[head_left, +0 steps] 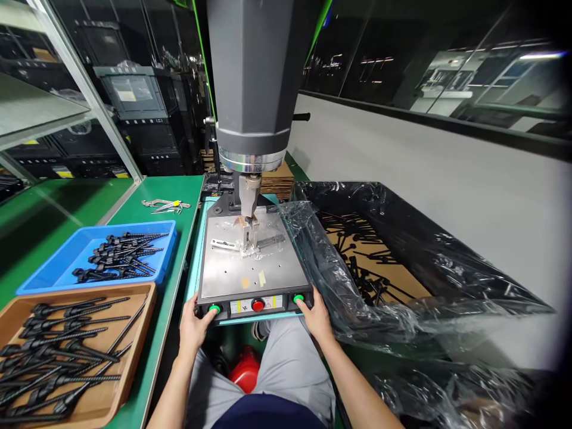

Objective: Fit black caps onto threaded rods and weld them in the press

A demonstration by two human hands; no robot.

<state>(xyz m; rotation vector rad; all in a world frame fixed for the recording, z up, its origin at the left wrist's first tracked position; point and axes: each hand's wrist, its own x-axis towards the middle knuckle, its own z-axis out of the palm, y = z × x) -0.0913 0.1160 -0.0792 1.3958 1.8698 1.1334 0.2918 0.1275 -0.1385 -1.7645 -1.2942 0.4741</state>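
Observation:
A bench press machine with a grey head stands in front of me. Its metal tool reaches down to a small upright fixture on the steel base plate; a dark part shows where they meet. My left hand grips the base's front left corner, its thumb on a green button. At the front right corner, my right hand grips likewise, thumb on the other green button. Between them sits a red button. Fingers beneath the base are partly hidden.
Left, a blue tray and a brown tray hold black ribbed stems with thick heads. Hex keys and a wrench lie behind them. Right, a plastic-lined box holds more black pieces on cardboard. Dark crates are stacked behind.

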